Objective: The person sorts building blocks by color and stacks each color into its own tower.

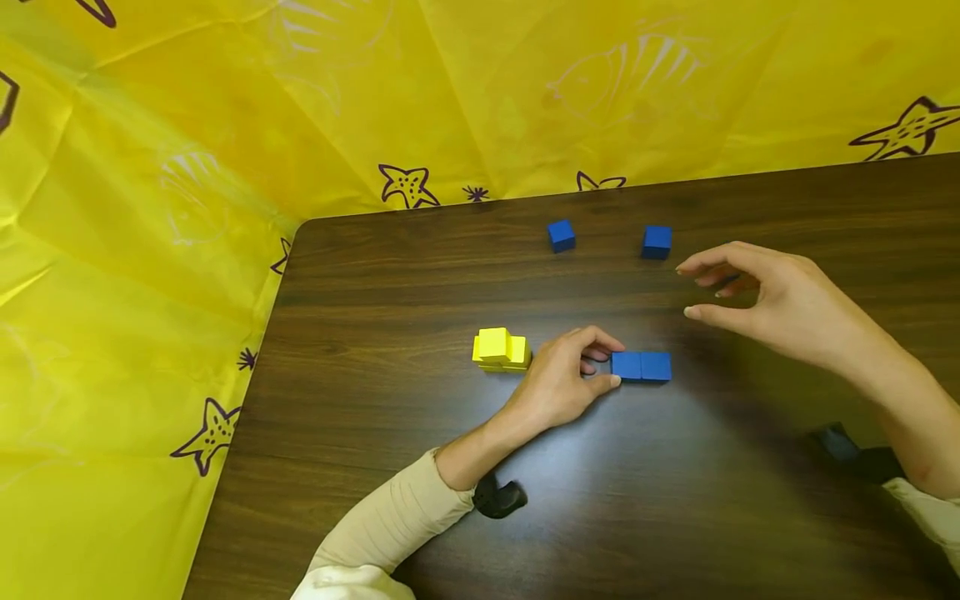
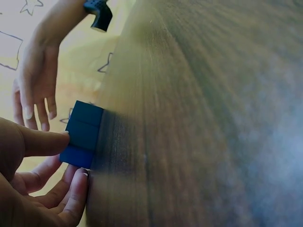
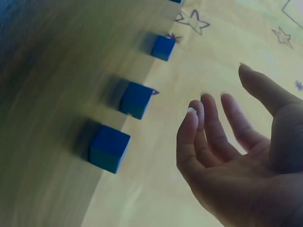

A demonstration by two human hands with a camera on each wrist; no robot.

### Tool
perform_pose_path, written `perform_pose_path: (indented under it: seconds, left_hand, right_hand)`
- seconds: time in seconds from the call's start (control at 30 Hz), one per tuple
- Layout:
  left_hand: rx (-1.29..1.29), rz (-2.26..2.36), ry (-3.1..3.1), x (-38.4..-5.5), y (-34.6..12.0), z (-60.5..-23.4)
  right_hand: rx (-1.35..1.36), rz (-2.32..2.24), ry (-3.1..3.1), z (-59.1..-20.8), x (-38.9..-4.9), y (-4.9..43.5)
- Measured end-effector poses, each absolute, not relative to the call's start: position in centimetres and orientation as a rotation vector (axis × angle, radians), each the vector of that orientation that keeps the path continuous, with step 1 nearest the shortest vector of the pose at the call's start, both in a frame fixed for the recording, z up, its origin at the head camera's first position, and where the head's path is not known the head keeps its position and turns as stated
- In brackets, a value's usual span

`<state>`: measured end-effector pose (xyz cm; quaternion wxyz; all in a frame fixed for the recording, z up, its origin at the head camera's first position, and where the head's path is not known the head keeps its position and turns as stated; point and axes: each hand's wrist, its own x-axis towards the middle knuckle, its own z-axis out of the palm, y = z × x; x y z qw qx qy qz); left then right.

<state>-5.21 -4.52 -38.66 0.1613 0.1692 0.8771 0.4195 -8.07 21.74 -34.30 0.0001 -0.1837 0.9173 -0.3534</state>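
Observation:
On the dark wood table, two blue cubes stand side by side, touching. My left hand (image 1: pixel 557 375) pinches the left blue cube (image 1: pixel 626 366) between thumb and fingers; the right blue cube (image 1: pixel 656 367) adjoins its far side. In the left wrist view the thumb lies against the blue pair (image 2: pixel 83 127), with the fingers on the opposite side. To the right, my right hand (image 1: pixel 780 300) hovers above the table, its fingers parted from the thumb and nothing between them. The right wrist view also shows this hand (image 3: pixel 232 161) bare, beside a nearby blue cube (image 3: pixel 110 149).
Yellow blocks (image 1: pixel 493 344) are stacked just left of my left hand. Farther back stand two separate blue cubes, one on the left (image 1: pixel 561 236) and one on the right (image 1: pixel 657 242). A yellow cloth (image 1: pixel 487 92) with drawn starfish hangs behind the table (image 1: pixel 360 333).

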Motion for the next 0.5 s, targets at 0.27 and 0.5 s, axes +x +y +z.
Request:
perform_pose_path:
  seconds: [0.27,0.5]
  left_hand:
    - [0.493,1.186,2.508,-5.3,-4.4,-38.8]
    - [0.500,1.194,2.502,-5.2,-4.5,-38.8]
  right_hand:
    - [-0.504,-1.009,2.964,-34.4,-8.8,23.0]
    - [-0.465,-0.938,2.973,-34.8,-9.6,24.4]
